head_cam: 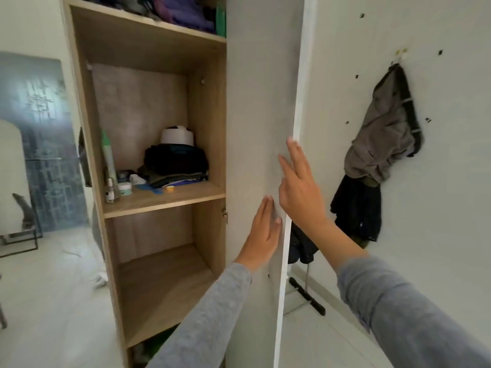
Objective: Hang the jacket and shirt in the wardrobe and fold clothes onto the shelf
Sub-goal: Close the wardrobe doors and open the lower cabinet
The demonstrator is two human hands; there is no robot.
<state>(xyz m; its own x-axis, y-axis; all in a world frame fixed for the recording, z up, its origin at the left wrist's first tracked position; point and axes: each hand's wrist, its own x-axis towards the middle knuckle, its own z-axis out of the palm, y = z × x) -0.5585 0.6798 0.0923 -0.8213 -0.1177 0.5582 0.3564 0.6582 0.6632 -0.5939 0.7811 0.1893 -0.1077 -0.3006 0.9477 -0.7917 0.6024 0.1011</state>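
Grey sleeves reach forward; the left hand (263, 231) and right hand (300, 189) lie flat on the open white wardrobe door (257, 102), fingers straight, gripping nothing. Farther left, folded clothes (175, 166) sit on the wooden shelf (186, 199). Far right, a grey jacket (385, 134) hangs on the wall.

We are looking at a wardrobe (210, 128) showing pale wood grain, matt and smooth (solid or veneer, we cannot tell), its shelf (164, 205) alike. Its door (255, 102) is presenting a plain, matt off-white face. We are seeing soft dark cloth in the folded clothes (175, 163), dull grey fabric in the jacket (382, 134), grey knit sleeves (207, 314), and a pale floor (53, 301) giving a faint sheen.
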